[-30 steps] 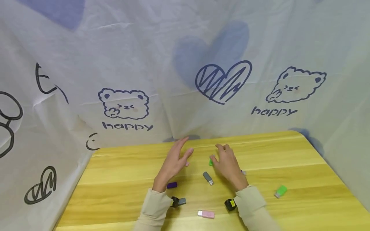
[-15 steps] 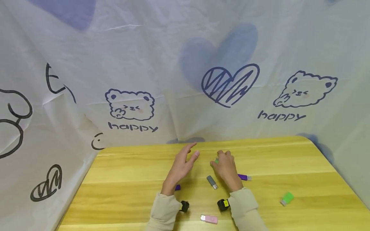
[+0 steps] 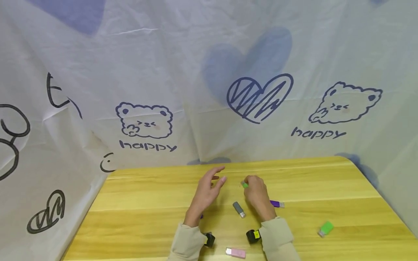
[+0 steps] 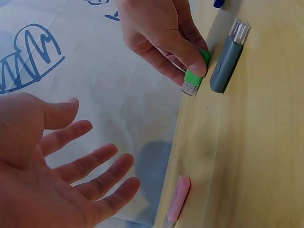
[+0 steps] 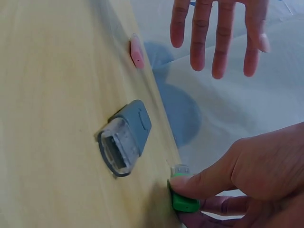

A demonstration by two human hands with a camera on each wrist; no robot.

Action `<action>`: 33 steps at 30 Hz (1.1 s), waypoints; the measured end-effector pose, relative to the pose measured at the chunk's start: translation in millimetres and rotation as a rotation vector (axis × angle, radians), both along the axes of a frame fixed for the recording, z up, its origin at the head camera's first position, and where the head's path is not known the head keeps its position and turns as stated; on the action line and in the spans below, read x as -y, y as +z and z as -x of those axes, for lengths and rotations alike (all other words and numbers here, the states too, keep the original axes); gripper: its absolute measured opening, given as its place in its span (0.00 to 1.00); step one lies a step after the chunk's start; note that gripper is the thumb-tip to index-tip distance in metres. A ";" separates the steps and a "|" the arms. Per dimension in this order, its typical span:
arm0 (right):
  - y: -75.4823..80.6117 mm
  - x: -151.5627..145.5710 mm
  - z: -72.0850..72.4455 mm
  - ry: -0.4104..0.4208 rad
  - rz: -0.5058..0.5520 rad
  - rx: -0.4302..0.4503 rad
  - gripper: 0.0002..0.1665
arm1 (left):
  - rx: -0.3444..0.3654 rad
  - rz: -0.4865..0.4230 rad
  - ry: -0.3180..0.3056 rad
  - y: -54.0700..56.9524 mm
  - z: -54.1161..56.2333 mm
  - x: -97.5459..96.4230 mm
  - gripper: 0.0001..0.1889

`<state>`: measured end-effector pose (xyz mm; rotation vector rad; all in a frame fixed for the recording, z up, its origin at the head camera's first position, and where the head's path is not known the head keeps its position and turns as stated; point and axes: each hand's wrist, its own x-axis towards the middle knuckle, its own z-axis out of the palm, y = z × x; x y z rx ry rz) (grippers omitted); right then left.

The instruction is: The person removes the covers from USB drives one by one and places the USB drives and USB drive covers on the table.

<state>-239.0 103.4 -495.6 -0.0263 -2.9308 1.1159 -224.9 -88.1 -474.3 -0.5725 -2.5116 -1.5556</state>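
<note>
My right hand (image 3: pixel 258 194) pinches a green USB flash drive (image 5: pixel 184 202) between thumb and fingers, close over the table toward its back edge. The drive's clear-capped plug sticks out past the thumb. To the left, my left hand (image 3: pixel 205 194) hovers with its fingers spread and holds nothing. A grey USB flash drive (image 3: pixel 238 209) lies on the table between the two hands. Below the left hand is a pink USB flash drive (image 4: pixel 179 197), hidden behind that hand in the head view. Beside the right wrist lies a purple USB flash drive (image 3: pixel 275 203).
Another green flash drive (image 3: pixel 326 228) rests farther right on the wooden table (image 3: pixel 352 203). A second pink one (image 3: pixel 236 252) lies near the front, between the forearms. A printed white cloth (image 3: pixel 196 90) hangs behind the table and along its sides.
My right hand's fingers have closed on the green flash drive and drawn together around it. The left hand stays spread in nearly the same place. The head view has shifted slightly.
</note>
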 end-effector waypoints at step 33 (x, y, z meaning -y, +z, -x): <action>39.6 -8.2 -9.8 0.108 0.239 -0.171 0.10 | 0.047 -0.282 0.063 2.9 2.1 -10.5 0.12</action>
